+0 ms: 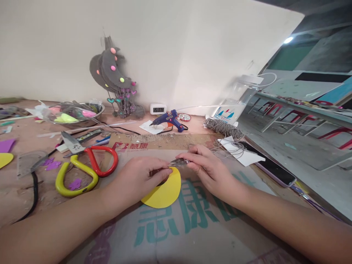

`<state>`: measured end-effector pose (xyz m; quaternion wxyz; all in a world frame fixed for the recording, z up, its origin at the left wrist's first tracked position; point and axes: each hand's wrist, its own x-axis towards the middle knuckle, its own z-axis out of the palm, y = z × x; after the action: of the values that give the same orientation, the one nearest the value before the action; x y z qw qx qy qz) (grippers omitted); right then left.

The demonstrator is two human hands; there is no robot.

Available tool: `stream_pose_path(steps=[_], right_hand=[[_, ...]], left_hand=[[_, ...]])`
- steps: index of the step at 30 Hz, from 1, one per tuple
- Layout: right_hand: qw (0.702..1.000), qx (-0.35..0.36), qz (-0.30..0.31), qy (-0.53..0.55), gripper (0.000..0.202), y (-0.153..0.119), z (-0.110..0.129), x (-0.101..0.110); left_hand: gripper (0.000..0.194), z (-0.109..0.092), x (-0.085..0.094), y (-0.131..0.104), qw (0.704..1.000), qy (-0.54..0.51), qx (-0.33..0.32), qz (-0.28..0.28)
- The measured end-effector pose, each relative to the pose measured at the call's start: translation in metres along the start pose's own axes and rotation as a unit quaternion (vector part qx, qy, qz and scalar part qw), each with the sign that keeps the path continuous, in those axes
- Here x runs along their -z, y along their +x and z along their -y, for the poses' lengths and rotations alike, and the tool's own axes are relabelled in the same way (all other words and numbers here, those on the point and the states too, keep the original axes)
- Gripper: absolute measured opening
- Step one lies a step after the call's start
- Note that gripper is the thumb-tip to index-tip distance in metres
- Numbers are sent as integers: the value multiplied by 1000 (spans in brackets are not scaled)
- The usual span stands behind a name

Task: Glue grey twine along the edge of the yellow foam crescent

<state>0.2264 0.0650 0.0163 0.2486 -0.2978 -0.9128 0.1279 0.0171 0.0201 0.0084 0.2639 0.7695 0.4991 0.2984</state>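
My left hand (147,175) is closed, with thumb and forefinger pinching the upper edge of a yellow crescent-like sheet piece (169,192). This piece looks like craft foam or felt, and its left part is hidden behind my fingers. In my right hand (205,168) is a small, dark metal pointed tool (180,161), perhaps thread snips, gripped between thumb and fingers. Its tip points left and lies close to my left fingertips at the yellow piece's top edge. Whether the tip touches the piece I cannot tell.
Large scissors (103,161) with red and yellow handles lie left among purple flower cutouts (53,164). Behind my hands are a blue glue gun (169,121), a small clock (158,109) and grey cord (222,127). A phone (271,167) lies right; a grey hanging ornament (110,69) stands behind.
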Motion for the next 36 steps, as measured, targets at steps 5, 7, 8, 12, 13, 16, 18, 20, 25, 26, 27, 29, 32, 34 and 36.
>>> stream_pose_path(steps=[5, 7, 8, 12, 13, 16, 18, 20, 25, 26, 27, 29, 32, 34, 36], right_hand=[[1000, 2, -2, -6, 30, 0, 3, -1], [1000, 2, 2, -7, 30, 0, 4, -1], [1000, 2, 4, -7, 30, 0, 4, -1], [1000, 3, 8, -2, 31, 0, 3, -1], [1000, 4, 9, 1, 31, 1, 3, -2], [1000, 6, 9, 10, 31, 1, 2, -2], [1000, 6, 10, 17, 30, 1, 2, -3], [1000, 3, 10, 24, 30, 2, 2, -3], [999, -2, 11, 34, 30, 2, 3, -3], [999, -3, 13, 33, 30, 2, 3, -3], [999, -4, 14, 32, 30, 2, 3, -2], [999, -2, 16, 30, 30, 2, 4, -2], [999, 1, 15, 30, 30, 2, 4, -2], [999, 2, 14, 31, 29, 2, 4, -2], [999, 3, 14, 32, 30, 2, 4, -2]], left_hand=[[31, 2, -1, -1, 1000, 9, -13, 2], [30, 3, -1, -1, 1000, 21, -13, -1], [30, 3, -1, -1, 1000, 26, -13, -3], [31, 3, -2, -1, 999, 39, -14, -9], [31, 3, -2, -1, 999, 40, -14, -9], [31, 2, -1, -1, 999, 32, -12, -6], [31, 2, -1, -1, 1000, 24, -11, -5], [31, 3, -1, -2, 1000, 22, -12, -9], [32, 4, -2, -3, 999, 45, -15, -10], [32, 4, -2, -3, 999, 48, -15, -8], [31, 4, -2, -3, 999, 51, -14, -5], [32, 4, -2, -3, 998, 57, -13, -2], [33, 3, -2, -2, 998, 63, -10, -2], [33, 3, -2, -2, 998, 64, -9, -4], [33, 3, -2, -2, 998, 64, -10, -3]])
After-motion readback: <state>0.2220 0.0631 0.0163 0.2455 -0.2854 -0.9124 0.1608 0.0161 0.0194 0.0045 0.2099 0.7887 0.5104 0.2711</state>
